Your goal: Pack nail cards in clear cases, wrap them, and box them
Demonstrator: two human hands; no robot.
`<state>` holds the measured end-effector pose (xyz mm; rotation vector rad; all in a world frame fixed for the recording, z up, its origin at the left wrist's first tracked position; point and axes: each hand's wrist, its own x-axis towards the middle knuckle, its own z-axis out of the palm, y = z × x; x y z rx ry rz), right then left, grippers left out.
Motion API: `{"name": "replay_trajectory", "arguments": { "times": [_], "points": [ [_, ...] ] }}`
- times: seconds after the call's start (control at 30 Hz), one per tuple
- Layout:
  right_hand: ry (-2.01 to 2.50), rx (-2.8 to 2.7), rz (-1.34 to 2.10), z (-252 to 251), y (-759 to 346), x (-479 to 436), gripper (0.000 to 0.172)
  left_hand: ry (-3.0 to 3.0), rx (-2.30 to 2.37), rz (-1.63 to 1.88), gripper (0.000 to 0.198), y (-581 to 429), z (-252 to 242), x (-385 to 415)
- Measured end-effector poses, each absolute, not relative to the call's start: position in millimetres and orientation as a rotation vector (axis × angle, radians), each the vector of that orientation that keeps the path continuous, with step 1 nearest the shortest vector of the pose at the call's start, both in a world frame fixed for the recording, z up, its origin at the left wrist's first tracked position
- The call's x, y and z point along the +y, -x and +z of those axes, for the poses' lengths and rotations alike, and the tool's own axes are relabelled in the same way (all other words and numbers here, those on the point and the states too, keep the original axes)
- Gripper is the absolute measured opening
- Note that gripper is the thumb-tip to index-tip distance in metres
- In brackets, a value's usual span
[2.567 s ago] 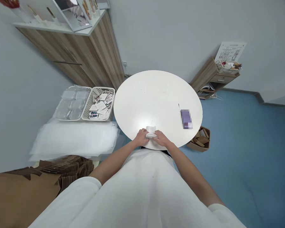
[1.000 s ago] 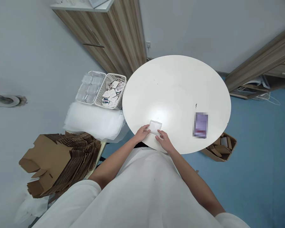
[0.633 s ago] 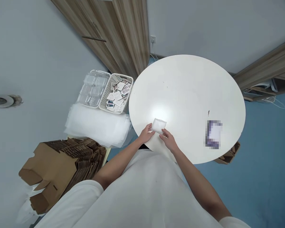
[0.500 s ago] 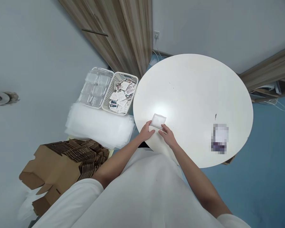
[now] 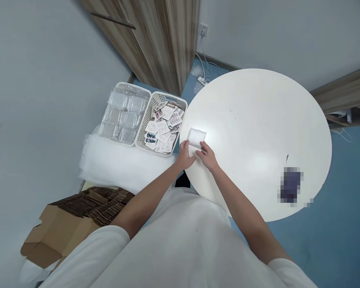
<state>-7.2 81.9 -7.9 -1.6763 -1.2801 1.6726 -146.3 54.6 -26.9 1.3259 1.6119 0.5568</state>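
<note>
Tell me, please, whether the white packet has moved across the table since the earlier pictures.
Yes: the white packet has slid left on the table, away from the purple item, toward the basket.

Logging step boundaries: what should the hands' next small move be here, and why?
Probably free the left hand for the card basket: it and the right hand pinch the white packet lying flat near the edge of the table, with that basket right beside.

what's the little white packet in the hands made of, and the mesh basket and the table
Packet: soft white foam or film, matte, edges slightly rounded; unclear which.
Basket: white moulded plastic, judging by its lattice walls.
Table: smooth white top, semi-gloss, showing a glare patch; likely laminate or painted board.
</note>
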Motion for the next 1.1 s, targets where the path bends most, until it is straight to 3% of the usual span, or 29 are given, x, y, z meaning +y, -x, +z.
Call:
{"name": "replay_trajectory", "arguments": {
  "times": [0.67, 1.1],
  "points": [
    [1.622, -1.400, 1.549, -14.1, 11.9, 73.8, 0.067, -1.427, 1.576, 0.616, 0.089, 150.5, -27.7, 48.2],
    [1.491, -1.338, 1.700, 21.6, -59.8, -20.1, 0.055, -1.286, 1.655, 0.790, 0.082, 111.5, -10.6, -73.3]
  ]
}}
